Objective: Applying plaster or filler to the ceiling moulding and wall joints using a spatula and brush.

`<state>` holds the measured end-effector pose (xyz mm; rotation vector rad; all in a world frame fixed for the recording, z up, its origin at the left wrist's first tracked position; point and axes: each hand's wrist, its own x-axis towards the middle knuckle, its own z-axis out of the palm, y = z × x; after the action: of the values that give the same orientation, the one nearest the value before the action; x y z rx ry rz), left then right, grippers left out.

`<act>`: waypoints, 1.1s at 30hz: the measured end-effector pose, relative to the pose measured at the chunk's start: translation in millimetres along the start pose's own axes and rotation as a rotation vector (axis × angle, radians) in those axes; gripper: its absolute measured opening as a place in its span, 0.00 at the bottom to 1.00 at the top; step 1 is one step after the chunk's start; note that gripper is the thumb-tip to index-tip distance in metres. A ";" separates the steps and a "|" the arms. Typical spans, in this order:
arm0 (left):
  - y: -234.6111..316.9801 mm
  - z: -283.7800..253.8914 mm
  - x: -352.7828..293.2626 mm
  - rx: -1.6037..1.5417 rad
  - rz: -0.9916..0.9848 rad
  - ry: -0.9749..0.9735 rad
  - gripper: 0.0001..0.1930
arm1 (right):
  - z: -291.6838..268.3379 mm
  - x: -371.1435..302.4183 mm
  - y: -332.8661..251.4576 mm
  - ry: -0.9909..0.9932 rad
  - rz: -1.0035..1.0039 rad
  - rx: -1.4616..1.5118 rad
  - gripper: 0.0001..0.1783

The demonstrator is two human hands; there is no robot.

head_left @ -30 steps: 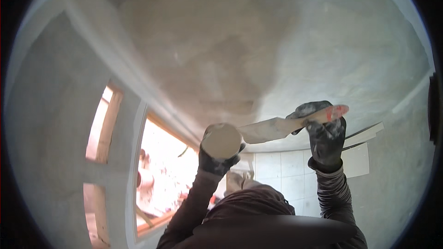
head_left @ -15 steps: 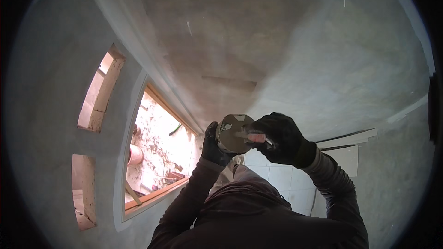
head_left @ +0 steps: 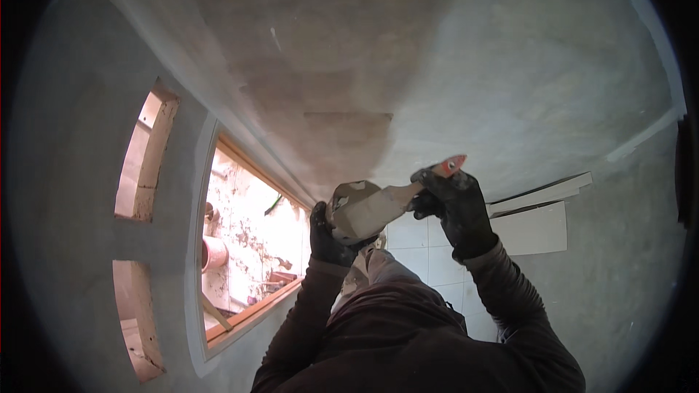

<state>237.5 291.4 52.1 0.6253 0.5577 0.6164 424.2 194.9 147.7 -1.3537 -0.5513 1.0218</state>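
Note:
My left hand [head_left: 331,242], in a dark glove, is closed around the side of a small round tub [head_left: 352,191] with smeared walls and pale patches on its rim. A flat paintbrush [head_left: 397,199] lies tilted across the tub's opening, its wide end coated grey-beige and reaching into the tub. How deep it goes I cannot tell. My right hand [head_left: 459,211], gloved too, grips the brush by its handle, whose red end with a hole sticks up past the fingers. The tub's contents are mostly hidden behind the brush.
Ahead stands a plastered wall [head_left: 524,87] with a darker brownish area [head_left: 306,44]. To the left are a wood-framed opening [head_left: 255,320] onto a bright littered floor and two narrow wall openings [head_left: 144,153]. Pale boards [head_left: 535,229] lie right, by floor tiles [head_left: 429,251].
My right hand has moved right and tipped the brush over, so its handle now points up to the right. My left hand still holds the tub, slightly farther left in view.

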 end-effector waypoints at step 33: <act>34.1 -12.4 55.9 -0.335 -0.098 0.126 0.29 | -125.3 84.6 -6.2 0.221 -0.752 0.862 0.11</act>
<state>255.8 355.4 50.7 0.2431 0.5829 0.6423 571.0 200.8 111.3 -0.4046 -0.3328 0.3780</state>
